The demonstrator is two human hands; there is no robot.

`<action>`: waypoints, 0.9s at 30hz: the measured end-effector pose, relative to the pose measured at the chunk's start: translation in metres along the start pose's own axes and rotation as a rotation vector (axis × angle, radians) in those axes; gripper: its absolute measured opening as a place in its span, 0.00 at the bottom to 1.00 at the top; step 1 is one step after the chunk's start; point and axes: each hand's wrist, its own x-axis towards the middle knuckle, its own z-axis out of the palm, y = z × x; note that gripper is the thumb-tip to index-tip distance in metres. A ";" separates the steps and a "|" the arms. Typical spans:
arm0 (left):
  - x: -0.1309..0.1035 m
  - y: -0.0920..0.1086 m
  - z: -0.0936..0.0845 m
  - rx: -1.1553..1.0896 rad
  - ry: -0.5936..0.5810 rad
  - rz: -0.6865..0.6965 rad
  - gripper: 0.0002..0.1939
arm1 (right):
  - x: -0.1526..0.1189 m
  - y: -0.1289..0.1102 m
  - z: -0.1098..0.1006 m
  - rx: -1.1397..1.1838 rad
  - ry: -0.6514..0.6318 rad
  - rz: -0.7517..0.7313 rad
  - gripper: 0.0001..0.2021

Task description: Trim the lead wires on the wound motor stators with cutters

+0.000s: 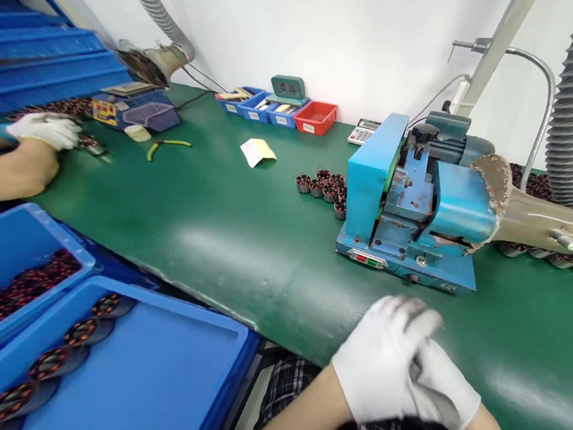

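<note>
Both of my hands wear white gloves and are pressed together low in the head view, over the front edge of the green table (pixel 203 210). My left hand (pixel 380 363) lies across my right hand (pixel 445 383), its blurred fingers bent over it. Whether anything lies between the palms is hidden. Just beyond them stands a blue grinding machine (pixel 410 208) with red and green buttons. Several wound copper stators (pixel 330 191) are grouped at its left side.
At the left are a blue tray (pixel 144 376) with a row of stators and a blue bin (pixel 35 237). Another person's gloved hands (pixel 44 131) work at the far left. Pliers (pixel 167 146), a paper (pixel 257 151), small bins (pixel 317 117) and a calculator (pixel 362 132) lie farther back.
</note>
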 end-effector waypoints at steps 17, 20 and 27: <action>-0.017 -0.036 0.015 0.189 -0.151 -0.141 0.05 | -0.005 0.009 -0.003 0.948 0.008 0.714 0.18; -0.017 -0.036 0.018 0.197 -0.144 -0.146 0.06 | -0.007 0.020 -0.017 1.111 0.174 0.749 0.17; -0.018 -0.036 0.023 0.246 -0.096 -0.162 0.05 | -0.015 0.013 0.000 0.854 0.048 0.680 0.16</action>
